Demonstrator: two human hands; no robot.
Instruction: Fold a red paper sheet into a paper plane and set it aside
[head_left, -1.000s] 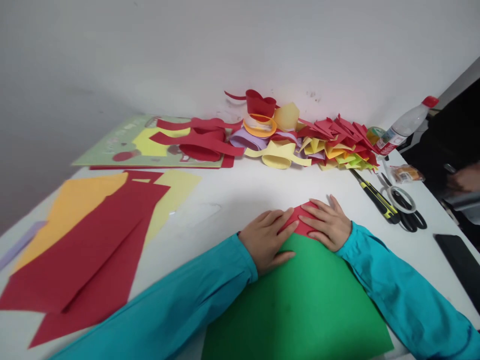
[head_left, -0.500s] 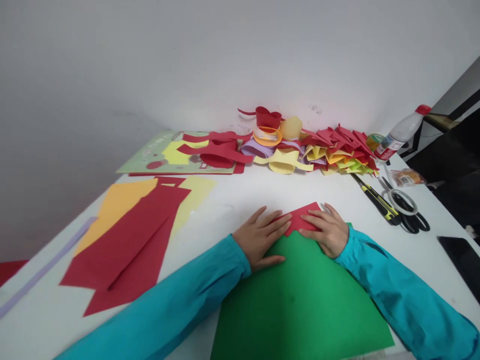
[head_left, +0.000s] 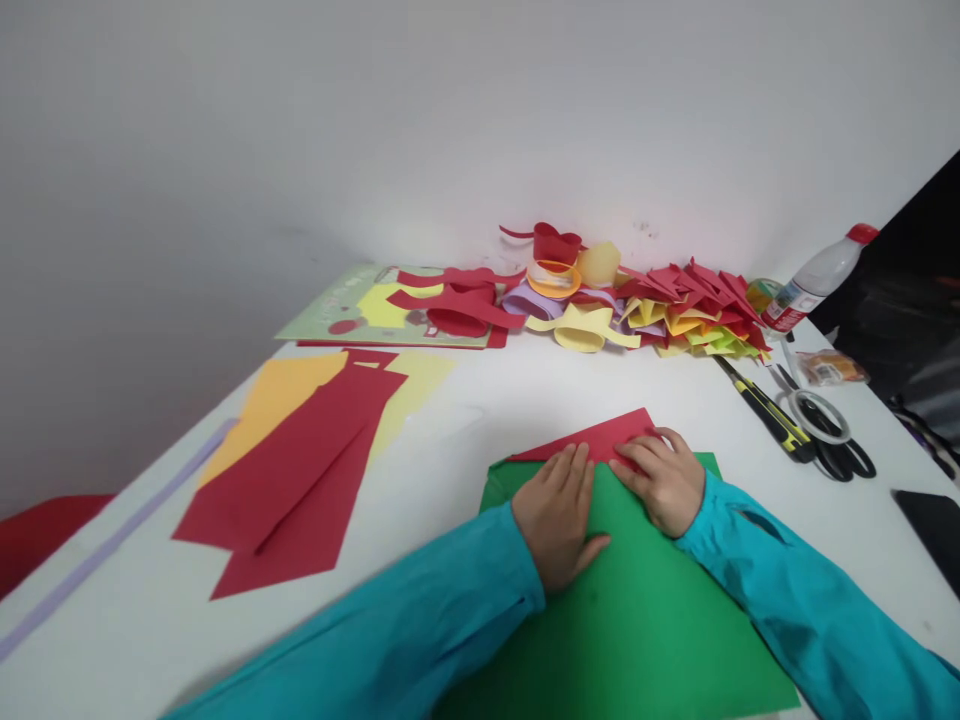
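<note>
A piece of red paper (head_left: 577,436) lies along the far edge of a large green sheet (head_left: 675,610), its long thin point reaching left. My left hand (head_left: 559,515) rests flat, fingertips at the near edge of the red paper and thumb held out over the green sheet. On the right side of the red paper is my right hand (head_left: 664,480), with bent fingertips pressing it from above and fingers partly apart. Part of the red paper is hidden beneath both hands. A small folded corner (head_left: 501,480) of green shows at the left.
Red cutout sheets (head_left: 300,480), orange paper (head_left: 274,400) and a purple strip (head_left: 120,535) lie left. Rolled and folded paper shapes (head_left: 585,330) are piled along the wall. A utility knife (head_left: 765,410), scissors (head_left: 844,462), tape roll (head_left: 821,416), bottle (head_left: 821,275) and black phone-like object (head_left: 930,530) are right.
My left hand has moved right and nearer me, uncovering the red paper's left point. My right hand's fingers have bent more. The whole view has shifted slightly.
</note>
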